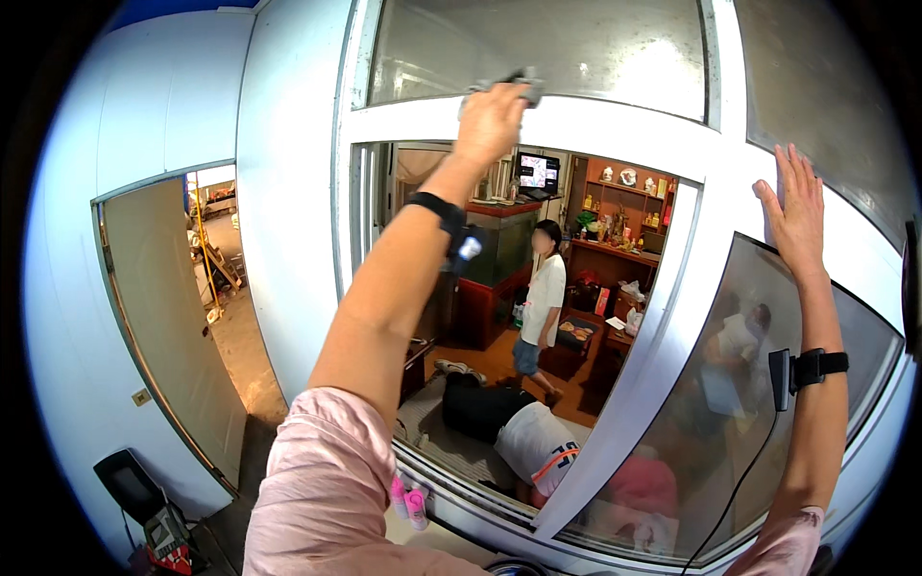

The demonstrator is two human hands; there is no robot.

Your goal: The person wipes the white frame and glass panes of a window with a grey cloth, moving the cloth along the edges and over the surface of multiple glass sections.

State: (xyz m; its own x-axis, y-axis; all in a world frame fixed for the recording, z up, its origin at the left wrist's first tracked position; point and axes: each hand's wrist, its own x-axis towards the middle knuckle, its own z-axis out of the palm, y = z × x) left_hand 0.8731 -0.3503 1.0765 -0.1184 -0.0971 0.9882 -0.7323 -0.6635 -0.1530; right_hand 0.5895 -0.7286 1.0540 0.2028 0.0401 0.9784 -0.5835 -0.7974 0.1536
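Note:
My left hand is raised and grips a crumpled grey cloth. The cloth lies against the white crossbar, at the lower edge of an upper glass pane. Slight blur covers the cloth, and my fingers hide part of it. Out to the right, my right hand rests flat, fingers apart, on the white window frame below another upper pane. Beneath the crossbar a window opening shows a room behind it. Both wrists wear black straps.
Through the opening, one person stands and another person lies on the floor. Two pink bottles stand by the sill. A door hangs ajar at left, above a black chair. A black cable trails from my right wrist.

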